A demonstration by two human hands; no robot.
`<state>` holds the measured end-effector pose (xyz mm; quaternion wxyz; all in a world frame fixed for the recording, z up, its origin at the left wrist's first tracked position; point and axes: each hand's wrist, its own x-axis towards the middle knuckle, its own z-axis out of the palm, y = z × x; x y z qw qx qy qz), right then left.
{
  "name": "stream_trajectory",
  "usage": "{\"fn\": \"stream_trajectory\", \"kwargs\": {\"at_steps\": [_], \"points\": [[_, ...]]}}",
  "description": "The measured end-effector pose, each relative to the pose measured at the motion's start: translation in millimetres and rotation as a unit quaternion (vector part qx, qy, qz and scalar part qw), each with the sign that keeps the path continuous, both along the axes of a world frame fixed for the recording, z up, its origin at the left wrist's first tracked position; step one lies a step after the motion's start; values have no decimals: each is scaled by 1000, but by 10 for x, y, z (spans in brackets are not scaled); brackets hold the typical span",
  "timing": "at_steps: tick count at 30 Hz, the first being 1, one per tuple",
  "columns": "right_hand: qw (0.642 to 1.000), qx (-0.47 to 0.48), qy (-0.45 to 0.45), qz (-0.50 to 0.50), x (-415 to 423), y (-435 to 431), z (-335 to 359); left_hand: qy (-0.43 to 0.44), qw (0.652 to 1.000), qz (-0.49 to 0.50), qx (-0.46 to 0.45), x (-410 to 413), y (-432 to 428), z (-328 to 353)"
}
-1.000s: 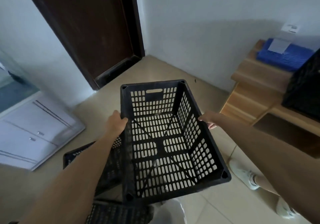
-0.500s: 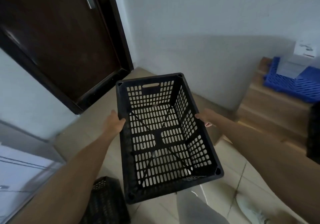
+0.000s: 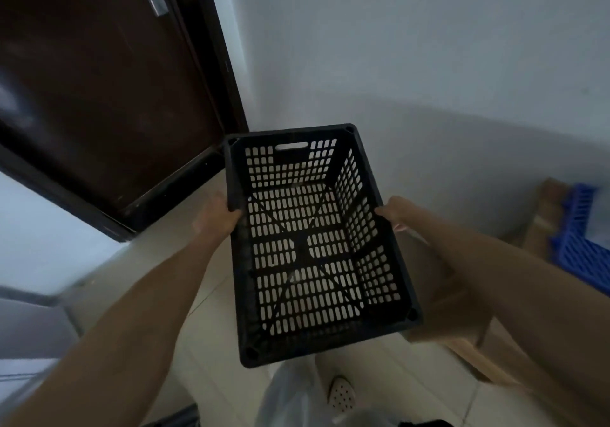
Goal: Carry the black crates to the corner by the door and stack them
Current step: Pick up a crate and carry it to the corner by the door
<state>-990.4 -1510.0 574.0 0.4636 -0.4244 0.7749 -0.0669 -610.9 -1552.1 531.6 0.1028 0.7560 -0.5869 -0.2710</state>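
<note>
Fig.: crate carry, head view. Black crate (image 3: pixel 317 245), empty, open side up, is held clear of the floor (image 3: pixel 211 327) at frame centre, short handle-slot end toward 12 o'clock. Left hand (image 3: pixel 216 218) at approx. 9 o'clock is curled over the crate's long rim, fingers on the outside wall & thumb at the rim; right hand (image 3: pixel 394 213) at approx. 3 o'clock is clamped on the opposite rim, fingertips tucked under/outside. Both grips sit toward the far half of the crate, so the near end hangs unsupported. Dark door (image 3: pixel 99 96) runs 9–11 o'clock; the corner w/ the pale wall (image 3: pixel 412 46) lies just past the crate's far end. Wooden step (image 3: pixel 462 321) & blue crate (image 3: pixel 584 248) sit at 3–4 o'clock, near the right forearm.

Step in hand (judged): lowering into the corner. Keep crate level, far end square to the wall, clear of door frame; set it flat so the next one nests or sits true.
</note>
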Motion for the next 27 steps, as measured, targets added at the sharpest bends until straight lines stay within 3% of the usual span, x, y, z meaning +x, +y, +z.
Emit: {"fn": "stream_trajectory", "kwargs": {"at_steps": [7, 13, 27], "points": [[998, 26, 47, 32, -57, -1445, -288, -33, 999, -8, 12, -182, -1321, -180], [996, 44, 65, 42, 25, -2614, -538, -3, 999, 13, 38, -215, -2307, -370], [979, 85, 71, 170, -59, -4788, -1822, -2, 982, 112, 154, -279, -3523, -1556]]}}
